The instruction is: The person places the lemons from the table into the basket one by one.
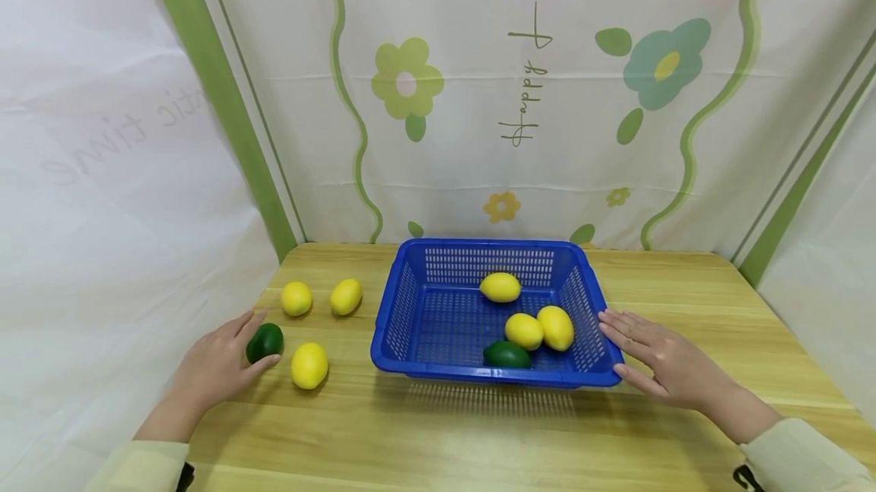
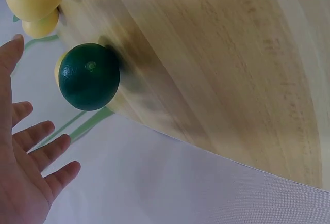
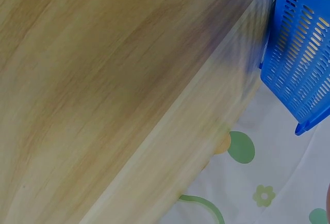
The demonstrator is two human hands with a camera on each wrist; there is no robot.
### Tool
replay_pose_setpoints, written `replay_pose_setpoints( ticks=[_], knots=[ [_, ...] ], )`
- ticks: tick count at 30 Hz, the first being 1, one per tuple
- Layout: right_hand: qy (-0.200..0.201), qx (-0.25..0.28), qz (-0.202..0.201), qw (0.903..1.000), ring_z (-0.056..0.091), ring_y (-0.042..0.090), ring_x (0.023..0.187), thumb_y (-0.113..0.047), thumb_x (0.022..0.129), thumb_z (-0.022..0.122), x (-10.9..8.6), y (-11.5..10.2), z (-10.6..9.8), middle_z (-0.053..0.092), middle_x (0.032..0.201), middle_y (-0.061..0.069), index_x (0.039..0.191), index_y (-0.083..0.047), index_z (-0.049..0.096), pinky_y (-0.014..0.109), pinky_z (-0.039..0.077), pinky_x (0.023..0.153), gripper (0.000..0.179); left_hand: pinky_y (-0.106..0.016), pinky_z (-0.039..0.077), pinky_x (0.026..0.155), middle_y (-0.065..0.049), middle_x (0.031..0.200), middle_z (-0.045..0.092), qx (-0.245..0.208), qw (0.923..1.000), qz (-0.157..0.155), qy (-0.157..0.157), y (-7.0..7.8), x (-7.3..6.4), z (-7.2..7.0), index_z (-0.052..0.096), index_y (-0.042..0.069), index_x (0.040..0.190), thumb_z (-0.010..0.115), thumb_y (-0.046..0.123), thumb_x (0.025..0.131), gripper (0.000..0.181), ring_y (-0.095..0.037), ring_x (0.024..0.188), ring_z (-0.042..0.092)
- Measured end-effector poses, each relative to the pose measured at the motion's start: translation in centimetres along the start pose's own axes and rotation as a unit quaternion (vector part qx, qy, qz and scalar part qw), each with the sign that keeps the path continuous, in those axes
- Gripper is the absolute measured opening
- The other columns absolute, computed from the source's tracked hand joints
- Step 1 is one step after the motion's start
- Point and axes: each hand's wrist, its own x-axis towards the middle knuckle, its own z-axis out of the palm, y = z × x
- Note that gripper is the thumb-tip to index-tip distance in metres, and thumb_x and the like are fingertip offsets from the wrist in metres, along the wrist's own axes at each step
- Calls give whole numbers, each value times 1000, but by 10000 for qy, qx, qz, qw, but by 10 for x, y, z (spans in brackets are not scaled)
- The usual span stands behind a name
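Note:
My left hand (image 1: 214, 364) is at the left side of the table, thumb and fingers spread about a dark green lime (image 1: 265, 343). In the left wrist view, a gap shows between the outstretched fingers and that lime (image 2: 88, 77). My right hand (image 1: 674, 364) rests its nearly straight fingers against the right rim of a blue perforated basket (image 1: 438, 370). Inside the basket lie a second green lime (image 1: 507, 355), near the front wall, and three yellow lemons (image 1: 500, 287). The right wrist view shows the basket's side (image 3: 301, 59), but almost none of the hand.
On the wooden table (image 1: 424, 446), three more lemons (image 1: 309, 366) lie between my left hand and the basket, two of them farther back. A white curtain with printed flowers (image 1: 465, 172) hangs behind the table and at both sides.

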Motion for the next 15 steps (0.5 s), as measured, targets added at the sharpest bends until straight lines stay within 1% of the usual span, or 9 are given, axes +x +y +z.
replay_pose_setpoints(
  ticks=[4, 6, 10, 15],
  knots=[
    [-14, -15, 0, 10000, 47, 27, 130, -43, 104, 39, 0, 0, -1, 58, 130, 24, 125, 7, 62, 28, 25, 114, 59, -63, 48, 82, -35, 127, 52, -54, 9982, -294, -525, 1, 2, 0, 49, -4, 137, 78, 39, 80, 77, -52, 106, 55],
    [-25, -28, 8, 10000, 47, 27, 130, -43, 104, 39, 1, 0, -1, 58, 130, 23, 126, 7, 61, 28, 25, 114, 59, -64, 46, 84, -36, 129, 50, -104, 9966, -412, -701, 1, 2, 0, 47, -4, 138, 76, 39, 82, 76, -53, 108, 54],
    [-26, -18, 24, 10000, 48, 27, 130, -43, 104, 39, 0, 0, -1, 58, 130, 23, 126, 7, 61, 28, 25, 114, 59, -65, 45, 87, -36, 131, 48, -196, 9949, -523, -844, 2, 3, 2, 46, -4, 139, 74, 38, 84, 74, -54, 110, 52],
    [-17, -25, 30, 10000, 48, 27, 130, -43, 104, 39, -1, 0, -1, 58, 130, 23, 126, 7, 62, 28, 25, 114, 59, -65, 44, 89, -36, 133, 45, -262, 9927, -605, -1008, 0, 4, 8, 42, -4, 142, 73, 35, 86, 75, -54, 113, 49]
  ],
)
